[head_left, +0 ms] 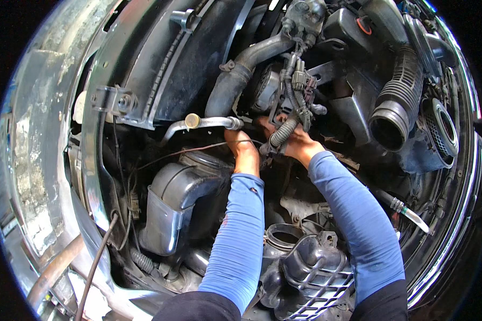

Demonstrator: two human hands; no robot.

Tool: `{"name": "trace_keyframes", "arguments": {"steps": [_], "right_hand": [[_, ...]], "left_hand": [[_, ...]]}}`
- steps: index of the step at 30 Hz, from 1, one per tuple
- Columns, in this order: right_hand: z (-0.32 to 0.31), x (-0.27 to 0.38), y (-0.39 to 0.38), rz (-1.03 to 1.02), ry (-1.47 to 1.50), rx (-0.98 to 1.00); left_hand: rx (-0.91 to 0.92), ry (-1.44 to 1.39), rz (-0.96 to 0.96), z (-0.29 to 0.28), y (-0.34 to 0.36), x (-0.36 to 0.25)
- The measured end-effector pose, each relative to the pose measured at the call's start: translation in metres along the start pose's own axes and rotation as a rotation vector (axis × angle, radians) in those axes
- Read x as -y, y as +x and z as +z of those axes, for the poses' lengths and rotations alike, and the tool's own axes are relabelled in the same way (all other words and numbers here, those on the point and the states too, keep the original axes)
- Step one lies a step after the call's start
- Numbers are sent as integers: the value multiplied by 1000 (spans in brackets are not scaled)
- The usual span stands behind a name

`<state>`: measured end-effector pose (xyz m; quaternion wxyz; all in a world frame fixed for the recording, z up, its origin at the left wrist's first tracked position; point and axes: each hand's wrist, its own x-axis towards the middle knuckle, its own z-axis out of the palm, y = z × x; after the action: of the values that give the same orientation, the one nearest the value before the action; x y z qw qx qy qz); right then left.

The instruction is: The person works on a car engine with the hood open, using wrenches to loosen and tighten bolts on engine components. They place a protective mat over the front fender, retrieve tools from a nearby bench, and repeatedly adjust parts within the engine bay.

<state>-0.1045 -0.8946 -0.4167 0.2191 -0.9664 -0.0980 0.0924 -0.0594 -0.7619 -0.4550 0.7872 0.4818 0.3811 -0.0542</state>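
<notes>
Both my arms, in blue sleeves, reach down into a car's engine bay. My left hand (239, 141) is low beside the end of a silver metal pipe (214, 122) with a yellowish cap; its fingers are hidden below. Close to it, a thick black radiator hose (229, 88) curves down. My right hand (301, 146) is behind a corrugated wiring conduit (284, 131), its fingers mostly covered by the harness. A patch of skin shows between the two wrists, but whose fingers it belongs to is unclear. Whatever either hand touches down there is out of sight.
A black plastic air duct (171, 200) stands left of my left forearm. A ribbed intake hose (396, 115) with an open end and a round air filter (441, 128) are at the right. A ribbed black cover (316, 273) lies between my forearms. A thin cable (198, 147) crosses near my left wrist.
</notes>
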Motion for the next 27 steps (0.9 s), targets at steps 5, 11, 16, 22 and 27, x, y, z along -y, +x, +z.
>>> {"name": "trace_keyframes", "arguments": {"steps": [5, 11, 16, 22, 27], "right_hand": [[-10, -1, -5, 57, 21, 108], [-31, 9, -1, 197, 96, 392], [4, -14, -2, 214, 252, 401], [17, -14, 9, 109, -84, 458], [39, -17, 3, 297, 840, 192]], "left_hand": [[-13, 83, 48, 14, -24, -15], [129, -102, -45, 9, -10, -1], [209, -39, -64, -8, 11, 31], [289, 285, 43, -24, 33, 72], [341, 747, 336, -36, 69, 112]]}}
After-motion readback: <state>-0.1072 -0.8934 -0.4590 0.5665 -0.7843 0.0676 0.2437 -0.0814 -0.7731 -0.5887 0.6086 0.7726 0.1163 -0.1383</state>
